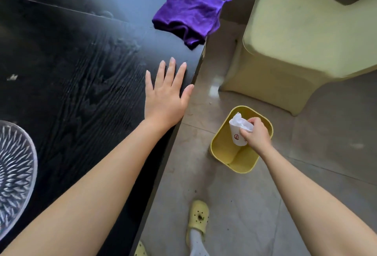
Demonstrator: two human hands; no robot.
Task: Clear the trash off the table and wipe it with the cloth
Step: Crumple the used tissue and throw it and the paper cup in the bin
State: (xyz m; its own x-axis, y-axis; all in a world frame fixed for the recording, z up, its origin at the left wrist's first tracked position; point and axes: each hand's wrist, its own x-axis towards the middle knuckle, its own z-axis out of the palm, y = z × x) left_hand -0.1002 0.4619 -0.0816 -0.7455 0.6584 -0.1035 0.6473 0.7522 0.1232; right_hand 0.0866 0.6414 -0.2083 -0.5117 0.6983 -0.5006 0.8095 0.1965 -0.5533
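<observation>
Head view: right hand [256, 134] grips a white paper cup [238, 133] stuffed with crumpled paper, right of centre, directly over the yellow bin [222, 153] on the floor. Left hand [166, 96] lies flat, fingers spread, on the black table [81, 61]. Purple cloth [187, 13], upper centre at the table edge, sits just beyond the left fingertips, nearer that hand.

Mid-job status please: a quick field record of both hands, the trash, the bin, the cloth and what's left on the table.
left hand: rests flat, fingers straight, on the black wood-grain table near its right edge
right hand: grips a white paper cup stuffed with crumpled white paper, over the yellow plastic bin
bin: on the floor beside the table
purple cloth: crumpled, at the table's right edge, untouched
also on table: small pale scrap, far left; clear ribbed glass plate, near left
</observation>
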